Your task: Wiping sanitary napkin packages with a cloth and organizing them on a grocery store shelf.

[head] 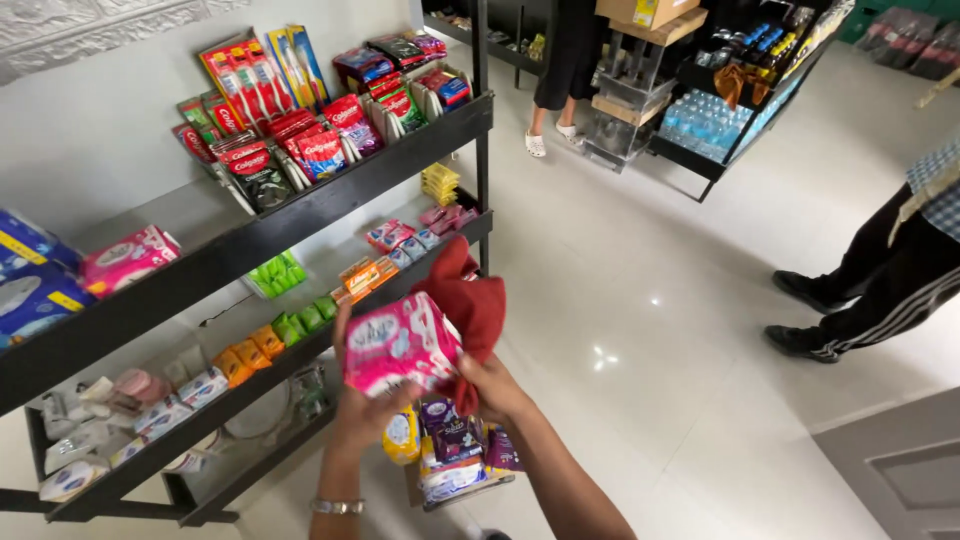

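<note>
A pink and white soft pack [400, 345] is held up in front of me with both hands. My left hand [362, 412] grips its lower left edge, a bracelet on the wrist. My right hand [492, 385] holds the pack's right side together with a dark red cloth [470, 300] that drapes over and behind the pack. Below my hands sits a box [455, 455] with purple, white and yellow packs.
A black shelf unit [260, 235] on the left carries toothpaste, toothbrushes, soaps and pink packs. A person in striped black trousers [880, 285] stands at the right. Another person's feet [550, 135] are at the back, by a rack of water bottles [705, 120]. The floor is glossy white tile.
</note>
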